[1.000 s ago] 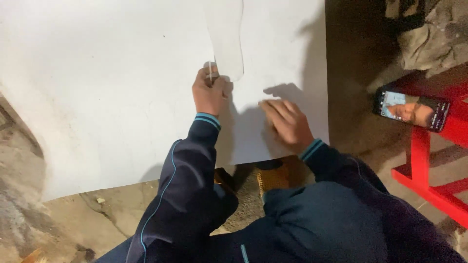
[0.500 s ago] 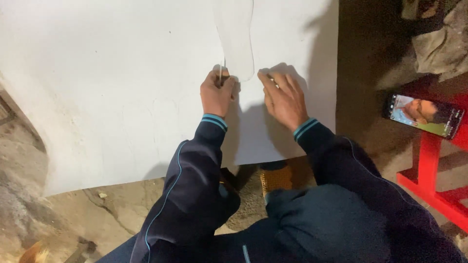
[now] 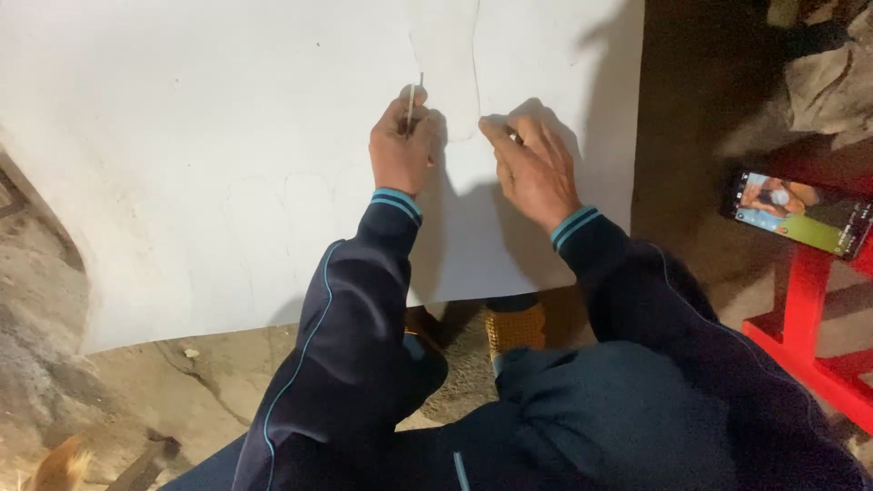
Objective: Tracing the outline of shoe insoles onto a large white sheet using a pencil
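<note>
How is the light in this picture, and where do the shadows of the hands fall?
Head view: light falls brightly on the white sheet; the left hand and right hand cast dark shadows to their right; the floor is dim; the lit phone screen glows, slightly soft.

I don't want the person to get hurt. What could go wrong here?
The left hand holds a thin blade upright on the white sheet. It might slip toward the right hand, which presses the sheet close beside it. The cut could also wander off the faint drawn line.
</note>
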